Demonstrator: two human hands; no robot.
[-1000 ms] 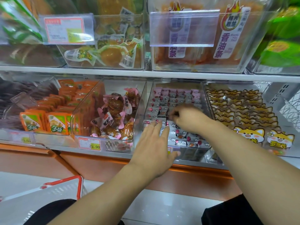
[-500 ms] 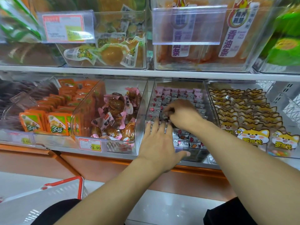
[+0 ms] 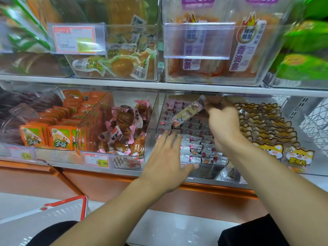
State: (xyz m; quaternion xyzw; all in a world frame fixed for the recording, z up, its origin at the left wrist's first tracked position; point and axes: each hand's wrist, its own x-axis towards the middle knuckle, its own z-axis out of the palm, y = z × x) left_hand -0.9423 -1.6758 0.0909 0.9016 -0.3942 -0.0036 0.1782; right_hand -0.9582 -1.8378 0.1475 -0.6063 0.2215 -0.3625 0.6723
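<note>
I located the long snack packet [image 3: 186,113] slightly above the centre of the frame. It hung tilted, with its upper end toward the upper right, over the small wrapped sweets [image 3: 195,148] in the clear bin [image 3: 209,165]. The right hand [image 3: 224,121] held it, and its fingers [image 3: 211,103] were clamped on the packet's upper end, just under the shelf edge [image 3: 159,86]. I could not tell whether the packet's lower end touched the sweets.

The left hand [image 3: 166,157] lay lower in the frame at the bin's front left corner. Its fingers were straight, slightly apart and held nothing. The tips rested on the front rows of sweets and the thumb lay along the front rim.

Left of that bin stood the pink-wrapped snacks [image 3: 124,125], then the orange packets [image 3: 60,137]. The cat-face packets [image 3: 266,132] lay to its right. A price tag [image 3: 96,159] hung below the pink-wrapped snacks. A red-rimmed basket [image 3: 65,208] sat at the lower left of the frame.
</note>
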